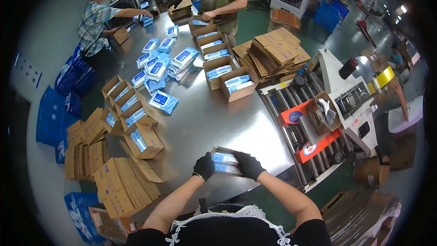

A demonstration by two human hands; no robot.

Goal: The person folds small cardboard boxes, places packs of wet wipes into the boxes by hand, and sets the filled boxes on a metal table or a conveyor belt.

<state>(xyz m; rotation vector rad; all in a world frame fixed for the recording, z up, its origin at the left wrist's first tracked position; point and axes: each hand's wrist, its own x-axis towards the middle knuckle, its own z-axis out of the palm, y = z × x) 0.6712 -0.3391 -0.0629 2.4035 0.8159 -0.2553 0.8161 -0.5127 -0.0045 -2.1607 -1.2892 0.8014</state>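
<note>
At the near edge of the metal table I hold a small open cardboard box (223,149) between my two black-gloved hands. Two blue-and-white wet wipe packs (225,158) lie side by side inside it. My left hand (204,166) grips the box's left side, its fingers partly hidden. On the opposite side, my right hand (248,165) is closed on the wall, fingertips at the rim. Beyond them, a heap of loose wipe packs (159,69) covers the middle of the table.
Rows of filled open boxes stand on the left (146,143) and far right (239,92). Flattened cartons are stacked at left (120,187) and right (277,48). A roller conveyor with a taping machine (355,105) adjoins the right edge. Two people work across the table.
</note>
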